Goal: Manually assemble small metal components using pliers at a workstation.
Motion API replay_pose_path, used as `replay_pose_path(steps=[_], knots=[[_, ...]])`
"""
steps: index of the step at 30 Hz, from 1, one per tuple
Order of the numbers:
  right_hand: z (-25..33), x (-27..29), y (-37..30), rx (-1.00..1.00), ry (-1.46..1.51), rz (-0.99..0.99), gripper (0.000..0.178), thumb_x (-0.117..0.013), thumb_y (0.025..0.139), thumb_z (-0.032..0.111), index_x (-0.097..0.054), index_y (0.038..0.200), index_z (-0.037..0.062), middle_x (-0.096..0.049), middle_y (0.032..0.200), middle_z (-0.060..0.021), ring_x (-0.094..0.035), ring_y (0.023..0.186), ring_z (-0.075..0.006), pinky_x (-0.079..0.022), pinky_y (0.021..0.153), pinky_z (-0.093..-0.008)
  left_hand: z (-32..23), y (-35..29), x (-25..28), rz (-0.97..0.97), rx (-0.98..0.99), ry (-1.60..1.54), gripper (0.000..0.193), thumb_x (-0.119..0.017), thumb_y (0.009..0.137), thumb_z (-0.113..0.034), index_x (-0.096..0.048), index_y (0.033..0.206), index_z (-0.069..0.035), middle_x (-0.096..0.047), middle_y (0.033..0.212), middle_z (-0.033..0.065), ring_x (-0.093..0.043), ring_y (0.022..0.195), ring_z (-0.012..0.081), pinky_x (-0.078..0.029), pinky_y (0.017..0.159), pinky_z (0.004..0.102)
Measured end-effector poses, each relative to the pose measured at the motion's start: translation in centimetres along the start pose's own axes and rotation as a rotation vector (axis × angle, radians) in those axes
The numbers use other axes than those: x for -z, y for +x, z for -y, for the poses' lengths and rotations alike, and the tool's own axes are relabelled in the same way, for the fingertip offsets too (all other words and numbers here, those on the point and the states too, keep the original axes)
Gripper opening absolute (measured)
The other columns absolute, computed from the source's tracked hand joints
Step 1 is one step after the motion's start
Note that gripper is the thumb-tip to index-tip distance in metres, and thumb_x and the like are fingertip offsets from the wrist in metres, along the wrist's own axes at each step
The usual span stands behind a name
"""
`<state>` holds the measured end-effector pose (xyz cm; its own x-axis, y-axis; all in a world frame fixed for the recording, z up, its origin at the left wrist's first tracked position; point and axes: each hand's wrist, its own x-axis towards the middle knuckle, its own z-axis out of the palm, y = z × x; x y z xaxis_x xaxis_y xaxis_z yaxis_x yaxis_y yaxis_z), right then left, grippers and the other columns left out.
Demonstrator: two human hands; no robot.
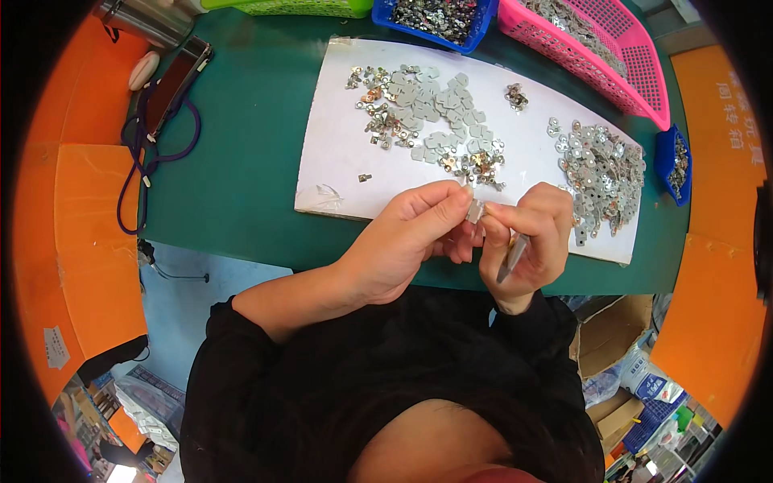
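Between both hands, just past the near edge of a white board, I hold a small flat metal plate. My left hand pinches its left side between thumb and fingers. The fingertips of my right hand press on its right side. A slim pointed metal tool, perhaps tweezers, also sits in my right hand, its tip pointing down toward me. Beyond my hands lie a pile of grey metal plates and small brass and silver fittings. One loose fitting lies apart on the left.
Right of my hands is a large heap of silver metal pieces. A pink basket, a blue tray and a small blue bin hold more parts. A phone-like dark object with a purple cord lies at left.
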<state>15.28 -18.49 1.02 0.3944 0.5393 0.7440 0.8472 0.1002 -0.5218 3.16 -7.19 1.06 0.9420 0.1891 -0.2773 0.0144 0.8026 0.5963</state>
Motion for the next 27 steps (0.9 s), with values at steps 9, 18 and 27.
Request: replay_pose_path(steps=[9,18,27], knots=[[-0.2,0.7,0.5,0.155,-0.216,0.064,0.022,-0.082,0.07,0.009,-0.072,0.089,0.0081,-0.047,0.078,-0.0038,-0.046,0.07,-0.0226,-0.037,0.063,-0.034,-0.5,-0.2,0.2,0.011,0.033,0.041,0.029,-0.05,0.106,-0.033,-0.056,0.09,-0.01,-0.06,0.087,-0.0002,-0.056,0.08,0.0078,-0.046,0.074,0.0241],[0.0,0.9,0.5,0.156,-0.201,0.087,0.026,-0.083,0.066,0.011,-0.072,0.09,0.0098,-0.047,0.077,-0.0033,-0.047,0.071,-0.0233,-0.038,0.063,-0.035,-0.5,-0.4,0.4,-0.01,-0.125,0.22,0.025,-0.053,0.105,-0.027,-0.06,0.092,-0.007,-0.062,0.087,0.002,-0.056,0.079,0.0086,-0.047,0.073,0.0241],[-0.1,1.2,0.9,0.239,-0.314,0.11,0.026,-0.083,0.066,0.011,-0.073,0.09,0.0106,-0.048,0.076,-0.0024,-0.047,0.071,-0.0236,-0.039,0.063,-0.0344,-0.1,-0.1,0.6,-0.025,-0.009,-0.037,0.027,-0.049,0.106,-0.03,-0.059,0.096,-0.007,-0.064,0.091,0.0051,-0.061,0.087,0.0121,-0.051,0.081,0.0284]])
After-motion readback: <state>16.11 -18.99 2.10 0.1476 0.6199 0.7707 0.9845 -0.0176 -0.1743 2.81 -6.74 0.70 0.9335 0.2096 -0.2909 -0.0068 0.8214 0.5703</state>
